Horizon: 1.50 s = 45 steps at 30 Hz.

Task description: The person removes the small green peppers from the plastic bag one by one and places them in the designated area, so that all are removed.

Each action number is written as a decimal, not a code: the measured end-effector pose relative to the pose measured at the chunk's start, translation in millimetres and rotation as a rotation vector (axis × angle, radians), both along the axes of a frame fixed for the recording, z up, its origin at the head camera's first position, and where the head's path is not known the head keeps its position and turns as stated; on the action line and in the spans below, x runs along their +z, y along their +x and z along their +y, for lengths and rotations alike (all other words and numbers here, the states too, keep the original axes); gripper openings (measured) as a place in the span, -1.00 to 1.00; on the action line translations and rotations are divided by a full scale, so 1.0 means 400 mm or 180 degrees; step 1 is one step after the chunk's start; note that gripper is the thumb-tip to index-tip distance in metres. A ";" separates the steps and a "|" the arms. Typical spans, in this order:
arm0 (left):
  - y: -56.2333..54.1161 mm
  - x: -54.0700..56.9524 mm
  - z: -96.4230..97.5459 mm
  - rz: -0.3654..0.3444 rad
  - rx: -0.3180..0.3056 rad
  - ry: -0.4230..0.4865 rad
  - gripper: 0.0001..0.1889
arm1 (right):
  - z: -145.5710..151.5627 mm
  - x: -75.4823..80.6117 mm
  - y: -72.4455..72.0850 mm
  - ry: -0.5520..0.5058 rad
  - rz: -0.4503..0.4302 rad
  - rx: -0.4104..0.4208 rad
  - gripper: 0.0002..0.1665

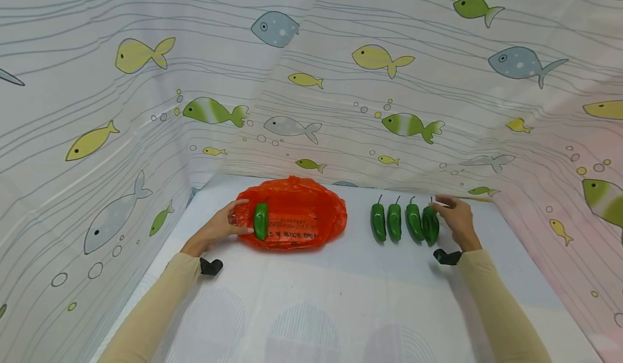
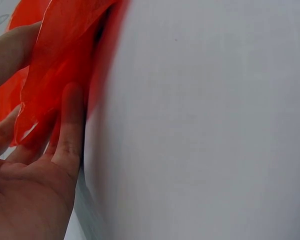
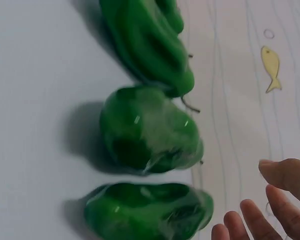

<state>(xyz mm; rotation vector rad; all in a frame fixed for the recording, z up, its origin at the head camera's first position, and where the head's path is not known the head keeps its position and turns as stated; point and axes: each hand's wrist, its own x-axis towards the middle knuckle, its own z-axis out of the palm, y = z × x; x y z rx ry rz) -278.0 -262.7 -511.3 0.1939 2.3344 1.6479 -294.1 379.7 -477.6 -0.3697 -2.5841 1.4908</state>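
Note:
My left hand point(image 1: 221, 225) is at the left side of a crumpled red plastic bag point(image 1: 333, 211). Its fingers point(image 2: 70, 130) are fairly straight and spread from the thumb, with the bag's thin film over the fingertips. One green pepper point(image 1: 261, 222) overlaps the bag's left part, beside that hand. To the right, several glossy green peppers point(image 1: 395, 223) lie in a row, thin stems toward the back. My right hand point(image 1: 457, 219) is beside the rightmost pepper point(image 1: 430, 226), fingertips close to its stem. In the right wrist view, its fingers point(image 3: 255, 220) are spread with nothing between them.
A white table surface point(image 1: 311, 282) spreads in front of both arms. Fish-patterned sheeting point(image 1: 340, 103) rises behind and at both sides. Dark wrist-worn devices point(image 1: 211, 266) sit at both cuffs.

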 end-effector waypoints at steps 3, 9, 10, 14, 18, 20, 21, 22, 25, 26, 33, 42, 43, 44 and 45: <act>0.001 0.002 -0.001 -0.0023 0.0020 0.0014 0.05 | -0.025 0.022 0.003 -0.0068 0.0069 0.0117 -0.28; 0.001 -0.001 -0.002 -0.0039 0.0043 -0.0024 0.07 | -0.077 0.049 0.003 -0.0169 0.0156 0.0328 -0.31; 0.001 -0.002 -0.001 -0.0038 0.0043 -0.0030 0.07 | -0.086 0.052 0.003 -0.0160 0.0166 0.0363 -0.30; 0.001 -0.003 0.000 -0.0045 0.0041 -0.0042 0.08 | -0.125 0.060 0.003 -0.0143 0.0174 0.0510 -0.28; 0.001 0.001 0.001 -0.0035 0.0047 -0.0039 0.08 | -0.167 0.069 -0.001 -0.0167 0.0217 0.0661 -0.30; 0.001 0.003 0.001 -0.0028 0.0053 -0.0053 0.08 | -0.189 0.072 -0.002 -0.0165 0.0232 0.0754 -0.33; 0.000 0.004 0.002 -0.0023 0.0057 -0.0066 0.08 | -0.200 0.073 -0.003 -0.0154 0.0231 0.0802 -0.35; 0.000 0.005 0.002 -0.0025 0.0062 -0.0077 0.07 | -0.212 0.074 -0.003 -0.0168 0.0230 0.0856 -0.36; -0.001 0.006 0.003 -0.0032 0.0073 -0.0124 0.07 | -0.248 0.074 -0.003 -0.0206 0.0226 0.1018 -0.40; -0.001 0.007 0.003 -0.0036 0.0076 -0.0131 0.07 | -0.259 0.074 -0.002 -0.0213 0.0221 0.1063 -0.40; 0.003 0.003 0.004 -0.0023 0.0064 -0.0101 0.08 | -0.335 0.076 -0.001 -0.0190 0.0251 0.1230 -0.43; 0.003 -0.002 0.006 -0.0020 0.0068 -0.0059 0.07 | -0.432 0.076 0.001 -0.0210 0.0319 0.1444 -0.47; 0.003 -0.002 0.006 -0.0022 0.0071 -0.0063 0.07 | -0.444 0.076 0.004 -0.0232 0.0319 0.1473 -0.48; 0.003 -0.002 0.006 -0.0038 0.0091 -0.0061 0.06 | -0.457 0.074 0.007 -0.0247 0.0315 0.1499 -0.48; 0.003 -0.002 0.007 -0.0025 0.0074 -0.0086 0.07 | -0.470 0.072 0.010 -0.0268 0.0297 0.1516 -0.49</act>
